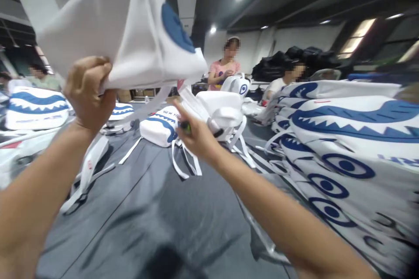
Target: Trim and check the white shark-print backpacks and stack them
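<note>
My left hand [90,89] is closed on the lower edge of a white backpack [121,30], raised at the upper left. A blue round patch shows on the bag's right side, and a pale strap hangs below it. Just under the bag, my right hand [196,133] is closed around a small black tool with a yellow-green part [185,126]; its kind is not clear. Behind that hand lies a white bag with a blue toothed print [159,128], its straps trailing over the dark table [140,222].
A tall stack of white bags with blue eyes and teeth [353,157] stands at the right. More bags [37,109] lie at the left. Across the table a person in a striped top [216,69] handles a bag. Several other people sit farther back. Black bundles [291,63] are piled behind.
</note>
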The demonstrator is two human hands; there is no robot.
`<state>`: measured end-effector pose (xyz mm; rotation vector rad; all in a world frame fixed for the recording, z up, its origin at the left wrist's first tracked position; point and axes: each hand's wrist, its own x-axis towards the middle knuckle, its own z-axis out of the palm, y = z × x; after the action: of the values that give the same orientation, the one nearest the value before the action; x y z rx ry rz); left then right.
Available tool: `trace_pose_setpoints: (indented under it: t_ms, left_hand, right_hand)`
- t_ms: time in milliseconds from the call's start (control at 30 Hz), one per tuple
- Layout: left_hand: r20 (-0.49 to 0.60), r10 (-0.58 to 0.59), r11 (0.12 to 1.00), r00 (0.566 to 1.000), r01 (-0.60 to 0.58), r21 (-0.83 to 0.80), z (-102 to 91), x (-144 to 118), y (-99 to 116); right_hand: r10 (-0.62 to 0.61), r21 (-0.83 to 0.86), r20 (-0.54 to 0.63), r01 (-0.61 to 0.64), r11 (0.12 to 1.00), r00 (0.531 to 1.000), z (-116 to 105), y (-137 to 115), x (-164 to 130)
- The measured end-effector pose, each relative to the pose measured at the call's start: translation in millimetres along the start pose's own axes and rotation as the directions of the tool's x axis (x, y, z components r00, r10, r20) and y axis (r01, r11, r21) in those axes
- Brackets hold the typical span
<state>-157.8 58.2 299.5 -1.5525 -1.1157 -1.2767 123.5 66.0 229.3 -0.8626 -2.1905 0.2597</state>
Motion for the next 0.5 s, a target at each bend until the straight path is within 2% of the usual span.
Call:
trace_pose_setpoints:
  t_ms: [67, 100, 133, 167, 200, 233, 267, 333, 367, 433, 500]
  left_hand:
    - [-0.013, -0.016, 1.0, 1.0, 0.016, -0.011, 83.1, -21, -21]
    - [0.044, -0.099, 0.995, 0.994, 0.1, -0.021, 122.0, -38, -30]
    - [0.132, -0.206, 0.978, 0.969, 0.209, -0.009, 158.5, -58, -37]
    - [0.237, -0.318, 0.947, 0.918, 0.32, 0.034, 192.3, -81, -41]
    - [0.338, -0.446, 0.894, 0.829, 0.433, 0.118, 223.0, -106, -43]
    - [0.432, -0.54, 0.839, 0.723, 0.504, 0.204, 250.4, -131, -42]
    - [0.529, -0.585, 0.802, 0.614, 0.536, 0.264, 274.0, -154, -39]
    - [0.711, -0.527, 0.821, 0.466, 0.497, 0.283, 308.7, -191, -29]
    - [0.784, -0.456, 0.853, 0.42, 0.457, 0.252, 319.9, -203, -23]
    - [0.857, -0.346, 0.902, 0.381, 0.388, 0.191, 332.4, -215, -13]
    - [0.861, -0.328, 0.916, 0.389, 0.353, 0.19, 334.5, -216, -7]
  right_hand:
    - [0.058, 0.099, 0.184, -0.077, 0.992, 0.981, 5, 39, -47]
    - [0.127, 0.125, 0.299, -0.171, 0.977, 0.946, 8, 59, -79]
    - [0.233, 0.109, 0.383, -0.294, 0.95, 0.894, 9, 78, -112]
    - [0.355, 0.067, 0.396, -0.413, 0.908, 0.847, 9, 95, -144]
    - [0.471, 0.024, 0.382, -0.518, 0.855, 0.795, 7, 110, -174]
    - [0.58, -0.027, 0.343, -0.61, 0.792, 0.739, 2, 123, -198]
    - [0.673, -0.084, 0.28, -0.68, 0.728, 0.685, -7, 135, -218]
    - [0.787, -0.237, 0.118, -0.752, 0.615, 0.606, -37, 155, -240]
    - [0.802, -0.346, 0.007, -0.751, 0.562, 0.597, -57, 165, -244]
    - [0.728, -0.589, -0.233, -0.689, 0.423, 0.645, -104, 185, -243]
    - [0.585, -0.763, -0.401, -0.61, 0.212, 0.705, -151, 210, -238]
